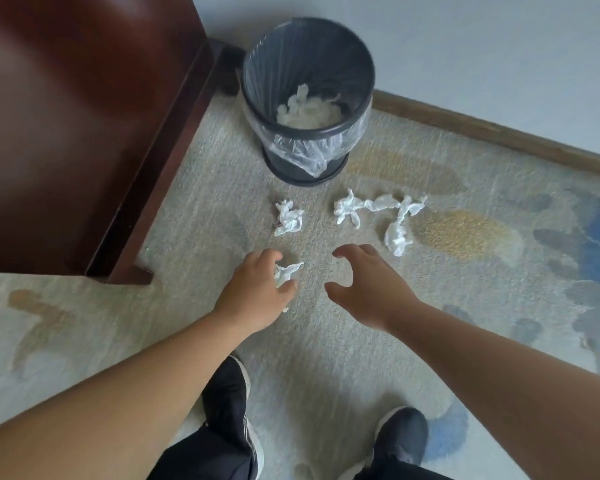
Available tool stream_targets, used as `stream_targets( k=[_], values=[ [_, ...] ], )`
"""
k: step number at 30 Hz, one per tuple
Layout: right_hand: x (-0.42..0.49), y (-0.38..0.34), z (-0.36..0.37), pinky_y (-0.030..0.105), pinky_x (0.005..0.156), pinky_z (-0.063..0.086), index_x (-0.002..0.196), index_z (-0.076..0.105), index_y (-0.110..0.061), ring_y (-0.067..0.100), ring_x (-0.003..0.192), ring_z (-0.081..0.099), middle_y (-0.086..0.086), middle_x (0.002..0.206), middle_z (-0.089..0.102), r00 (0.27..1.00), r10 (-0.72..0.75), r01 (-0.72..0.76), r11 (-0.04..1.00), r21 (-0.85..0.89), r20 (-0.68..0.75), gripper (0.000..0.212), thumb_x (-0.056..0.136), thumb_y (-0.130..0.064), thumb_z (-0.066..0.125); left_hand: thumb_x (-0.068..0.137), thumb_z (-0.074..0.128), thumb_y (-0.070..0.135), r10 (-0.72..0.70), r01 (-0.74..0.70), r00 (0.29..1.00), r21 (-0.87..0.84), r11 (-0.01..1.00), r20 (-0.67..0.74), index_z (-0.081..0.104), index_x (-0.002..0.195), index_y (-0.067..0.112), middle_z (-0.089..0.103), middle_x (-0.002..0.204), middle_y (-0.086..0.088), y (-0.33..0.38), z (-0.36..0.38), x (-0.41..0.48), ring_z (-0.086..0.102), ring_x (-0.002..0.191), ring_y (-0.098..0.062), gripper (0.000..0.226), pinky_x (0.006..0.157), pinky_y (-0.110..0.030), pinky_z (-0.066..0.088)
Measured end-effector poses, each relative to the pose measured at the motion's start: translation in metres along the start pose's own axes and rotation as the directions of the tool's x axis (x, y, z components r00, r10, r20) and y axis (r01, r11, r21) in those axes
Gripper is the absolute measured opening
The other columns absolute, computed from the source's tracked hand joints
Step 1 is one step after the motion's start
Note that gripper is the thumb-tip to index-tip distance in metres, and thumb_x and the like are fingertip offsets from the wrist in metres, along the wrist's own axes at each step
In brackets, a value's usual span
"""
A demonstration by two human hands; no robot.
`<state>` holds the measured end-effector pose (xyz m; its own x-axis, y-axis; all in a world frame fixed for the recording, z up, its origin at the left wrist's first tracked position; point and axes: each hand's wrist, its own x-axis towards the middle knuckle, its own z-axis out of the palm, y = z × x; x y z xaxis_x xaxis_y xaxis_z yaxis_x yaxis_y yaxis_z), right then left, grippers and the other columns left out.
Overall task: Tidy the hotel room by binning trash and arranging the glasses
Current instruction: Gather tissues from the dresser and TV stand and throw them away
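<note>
White paper at the centre: a crumpled held tissue (287, 271) pinched between the curled fingers (269, 255) and thumb of the left hand (257, 296), low over the carpet (326, 344); touching the pile or just lifted off it, impossible to tell. Just beside, the right hand (371, 285), palm down, its fingers (352, 250) spread wide and hooked, holding nothing and touching no paper. Ahead of the left hand, a loose near wad (288, 219) of tissue on the carpet. Ahead of the right hand, a middle wad (347, 211), and running on from it towards the right a long twisted piece (399, 233), the two meeting or nearly meeting; joined or merely touching, not clear. Farther out, near these scraps but apart from them, a dark grey bin (278, 161), upright on the carpet, lined with a clear plastic liner (309, 154) folded over the rim and hanging down the front. Inside, at the bottom, a heap of binned tissue (309, 112). Left of the bin, a dark red-brown wooden cabinet (84, 116), its corner foot on the carpet. Behind and to the right, a brown skirting board (499, 135) under a pale wall (465, 46). Carpet pale grey, patched with ochre and blue. Nearest the camera, two black shoes, left shoe (229, 386) and right shoe (402, 434), below black trousers (205, 459).
</note>
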<state>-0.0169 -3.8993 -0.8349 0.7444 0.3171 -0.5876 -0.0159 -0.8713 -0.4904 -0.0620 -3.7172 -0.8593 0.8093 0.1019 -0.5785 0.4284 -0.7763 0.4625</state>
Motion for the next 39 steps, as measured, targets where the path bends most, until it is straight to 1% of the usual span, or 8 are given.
stream_targets(
  k=[6,12,17,25,30,33,36,39],
  values=[
    [0.055,0.042,0.065,0.034,0.095,0.045,0.139,0.039,-0.027,0.019,0.123,0.049,-0.002,0.142,0.038,1.000,-0.021,0.021,1.000,0.010,-0.005,0.058,0.087,-0.042,0.061,0.088,0.056,0.045,-0.057,0.055,0.998,0.056,0.997,0.033,0.032,0.139,0.024,0.038,0.137,-0.005,-0.058,0.069,0.056,0.047,0.118,-0.024,0.060,0.091,-0.035,0.043],
    [0.094,0.068,0.104,0.034,0.092,0.045,0.138,0.039,-0.027,0.018,0.117,0.051,-0.002,0.142,0.039,0.999,-0.032,0.033,0.999,0.013,-0.015,0.058,0.087,-0.042,0.061,0.083,0.062,0.047,-0.024,0.023,1.000,0.150,0.988,0.003,0.032,0.137,0.028,0.039,0.130,-0.005,-0.089,0.117,0.098,0.052,0.105,-0.024,0.064,0.082,-0.035,0.049],
    [0.112,0.078,0.122,0.034,0.090,0.046,0.138,0.040,-0.027,0.019,0.114,0.054,-0.001,0.139,0.040,0.999,-0.039,0.040,0.999,0.011,-0.016,0.059,0.086,-0.043,0.061,0.079,0.065,0.048,-0.011,0.010,1.000,0.244,0.970,0.002,0.027,0.135,0.038,0.033,0.127,-0.002,-0.105,0.138,0.118,0.052,0.104,-0.025,0.068,0.082,-0.037,0.052],
    [0.127,0.083,0.128,0.032,0.090,0.047,0.139,0.039,-0.027,0.018,0.117,0.051,-0.003,0.140,0.039,0.999,-0.051,0.051,0.998,0.021,-0.013,0.058,0.087,-0.042,0.061,0.079,0.068,0.036,0.031,-0.024,0.999,0.313,0.950,-0.017,0.026,0.134,0.038,0.031,0.124,-0.003,-0.109,0.152,0.129,0.055,0.088,-0.021,0.070,0.068,-0.033,0.051],
    [0.128,0.084,0.128,0.030,0.090,0.045,0.138,0.039,-0.027,0.017,0.118,0.051,-0.003,0.141,0.038,0.998,-0.060,0.060,0.998,0.026,-0.015,0.057,0.087,-0.042,0.061,0.082,0.064,0.014,0.043,-0.038,0.999,0.336,0.941,-0.007,0.035,0.128,0.032,0.034,0.120,-0.004,-0.108,0.155,0.132,0.053,0.081,-0.021,0.057,0.061,-0.029,0.045],
    [0.129,0.086,0.126,0.030,0.089,0.045,0.138,0.039,-0.028,0.016,0.116,0.052,-0.004,0.142,0.037,0.998,-0.056,0.056,0.998,0.027,-0.018,0.057,0.087,-0.042,0.060,0.087,0.058,0.011,0.021,-0.015,1.000,0.401,0.916,-0.012,0.039,0.122,0.023,0.040,0.116,-0.006,-0.105,0.155,0.133,0.048,0.075,-0.019,0.042,0.060,-0.029,0.041],
    [0.129,0.088,0.123,0.030,0.091,0.045,0.138,0.039,-0.027,0.017,0.118,0.051,-0.004,0.141,0.038,0.998,-0.054,0.054,0.998,0.028,-0.019,0.057,0.088,-0.043,0.060,0.089,0.050,0.006,-0.044,0.032,0.999,0.417,0.908,0.021,0.043,0.109,0.016,0.051,0.110,-0.008,-0.103,0.154,0.136,0.045,0.074,-0.020,0.022,0.062,-0.030,0.036],
    [0.128,0.090,0.119,0.032,0.093,0.046,0.138,0.040,-0.027,0.017,0.117,0.051,-0.003,0.140,0.039,0.998,-0.055,0.056,0.998,0.029,-0.024,0.057,0.087,-0.043,0.060,0.091,0.048,0.011,-0.059,0.046,0.998,0.344,0.938,0.030,0.041,0.091,0.016,0.053,0.103,-0.006,-0.100,0.148,0.142,0.046,0.074,-0.019,0.009,0.063,-0.030,0.036]
  ],
)
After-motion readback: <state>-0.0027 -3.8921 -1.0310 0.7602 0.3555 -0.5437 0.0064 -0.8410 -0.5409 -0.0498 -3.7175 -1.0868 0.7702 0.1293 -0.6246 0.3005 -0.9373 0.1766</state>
